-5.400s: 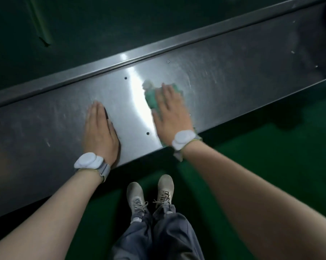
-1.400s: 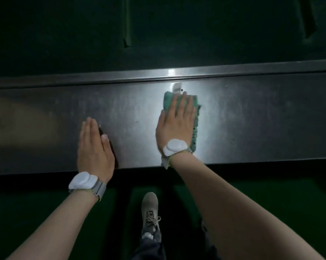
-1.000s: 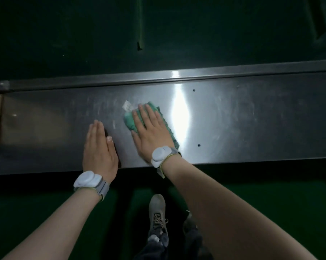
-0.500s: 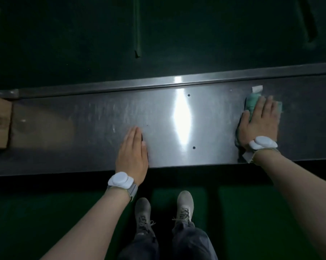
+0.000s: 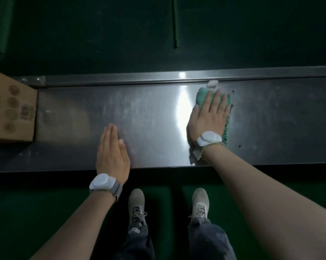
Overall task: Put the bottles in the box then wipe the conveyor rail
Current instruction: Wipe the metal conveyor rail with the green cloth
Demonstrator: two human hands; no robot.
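The steel conveyor rail [image 5: 149, 113] runs left to right across the middle of the view. My right hand [image 5: 209, 117] lies flat on a green cloth [image 5: 202, 95] and presses it against the rail, just right of a bright glare. A white tag [image 5: 212, 83] sticks out at the cloth's far end. My left hand [image 5: 112, 152] rests palm down on the rail near its front edge, fingers together, holding nothing. A cardboard box [image 5: 10, 109] stands on the rail at the far left. No bottles are in sight.
The dark green conveyor belt [image 5: 121, 34] lies beyond the rail's raised far lip [image 5: 121, 78]. Below the rail are the green floor [image 5: 27, 212] and my two shoes [image 5: 137, 201]. Small screw holes dot the rail at the right.
My right hand and the cloth have slid left along the rail toward the glare. The view has shifted, so more of the cardboard box shows at the left. My left hand stays flat on the rail.
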